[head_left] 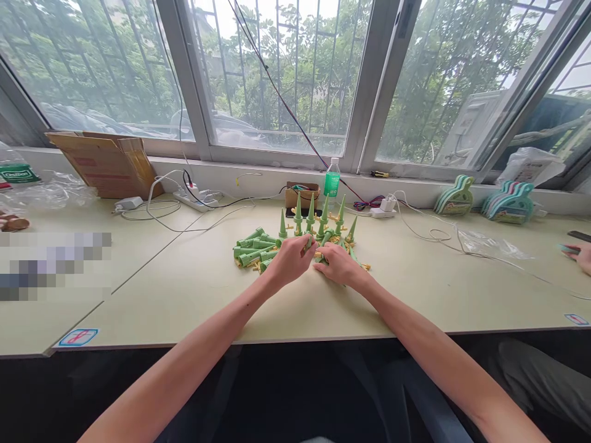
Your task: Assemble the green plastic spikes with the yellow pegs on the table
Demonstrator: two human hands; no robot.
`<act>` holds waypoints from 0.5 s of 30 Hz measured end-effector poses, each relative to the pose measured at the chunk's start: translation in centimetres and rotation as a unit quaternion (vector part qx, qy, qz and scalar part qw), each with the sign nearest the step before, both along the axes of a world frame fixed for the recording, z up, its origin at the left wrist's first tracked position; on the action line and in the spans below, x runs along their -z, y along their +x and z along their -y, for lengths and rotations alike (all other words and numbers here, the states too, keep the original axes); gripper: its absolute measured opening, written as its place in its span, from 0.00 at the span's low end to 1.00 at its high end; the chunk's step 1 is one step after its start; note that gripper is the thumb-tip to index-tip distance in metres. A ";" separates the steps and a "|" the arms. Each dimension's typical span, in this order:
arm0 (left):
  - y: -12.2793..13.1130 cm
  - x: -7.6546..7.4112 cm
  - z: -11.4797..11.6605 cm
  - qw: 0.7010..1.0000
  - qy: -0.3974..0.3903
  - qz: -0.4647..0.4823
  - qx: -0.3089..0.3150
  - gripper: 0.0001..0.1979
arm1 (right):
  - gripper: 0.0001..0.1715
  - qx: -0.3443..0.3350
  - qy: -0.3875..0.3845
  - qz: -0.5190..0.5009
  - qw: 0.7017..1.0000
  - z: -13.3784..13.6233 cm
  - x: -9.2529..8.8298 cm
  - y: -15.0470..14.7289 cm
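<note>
Near the middle of the table, my left hand [292, 255] is closed around a green plant watering spike [308, 244], of which only a small part shows. My right hand [340, 263] is beside it, fingers curled together at the left hand's fingertips; what they pinch is hidden. Behind both hands, several green cone-tipped spikes [298, 216] stand upright with yellow valve pieces at their bases. To the left lies a heap of green spikes [249, 251] with yellow parts. More yellow pieces [366, 267] lie partly behind my right hand.
A small open cardboard box [295, 197] and a green-labelled bottle [332, 178] stand at the back. Cables and a power strip [196, 198] run along the sill side. A large carton [104, 166] is at left; another person's hand [582, 255] is at far right.
</note>
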State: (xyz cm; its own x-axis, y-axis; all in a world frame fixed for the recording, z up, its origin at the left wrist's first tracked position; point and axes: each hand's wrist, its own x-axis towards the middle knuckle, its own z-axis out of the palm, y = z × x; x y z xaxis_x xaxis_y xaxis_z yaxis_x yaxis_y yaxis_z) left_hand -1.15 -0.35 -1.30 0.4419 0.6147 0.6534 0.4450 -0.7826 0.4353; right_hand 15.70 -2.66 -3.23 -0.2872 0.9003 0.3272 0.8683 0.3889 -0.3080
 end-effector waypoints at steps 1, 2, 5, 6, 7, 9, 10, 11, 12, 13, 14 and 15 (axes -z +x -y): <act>0.0 0.0 0.0 1.000 -0.001 0.001 -0.004 0.11 | 0.06 -0.001 0.003 -0.007 1.000 0.0 0.0 0.0; 0.0 -0.1 0.0 1.000 -0.002 0.003 -0.009 0.11 | 0.07 -0.004 0.006 -0.015 1.000 -0.1 0.0 0.0; 0.0 -0.1 0.0 1.000 -0.018 0.014 -0.022 0.11 | 0.06 -0.007 0.023 -0.049 0.999 -0.1 -0.1 0.2; -0.1 -0.2 0.0 0.999 -0.028 0.022 -0.025 0.11 | 0.05 -0.007 0.030 -0.064 0.997 -0.2 -0.2 0.2; -0.1 -0.2 -0.1 0.998 -0.040 0.033 -0.029 0.12 | 0.06 -0.005 0.038 -0.081 0.996 -0.2 -0.2 0.3; -0.1 -0.3 -0.1 0.995 -0.063 0.066 -0.036 0.13 | 0.08 0.000 0.054 -0.116 0.992 -0.2 -0.5 0.5; -0.1 -0.4 -0.1 0.993 -0.074 0.084 -0.040 0.13 | 0.09 0.003 0.060 -0.132 0.989 -0.1 -0.6 0.5; -0.1 -0.5 -0.1 0.990 -0.084 0.101 -0.042 0.13 | 0.10 0.005 0.064 -0.146 0.987 -0.1 -0.7 0.5; -0.1 -0.6 -0.1 0.988 -0.093 0.114 -0.044 0.14 | 0.10 0.007 0.067 -0.158 0.985 -0.1 -0.7 0.6; -0.1 -0.7 -0.1 0.986 -0.102 0.123 -0.047 0.14 | 0.11 0.008 0.070 -0.168 0.983 0.0 -0.8 0.6; -0.1 -0.8 0.0 0.984 -0.110 0.129 -0.050 0.14 | 0.11 0.008 0.073 -0.175 0.982 0.0 -0.9 0.6; -0.1 -0.9 0.0 0.983 -0.118 0.132 -0.054 0.14 | 0.12 0.008 0.078 -0.180 0.980 0.1 -0.9 0.5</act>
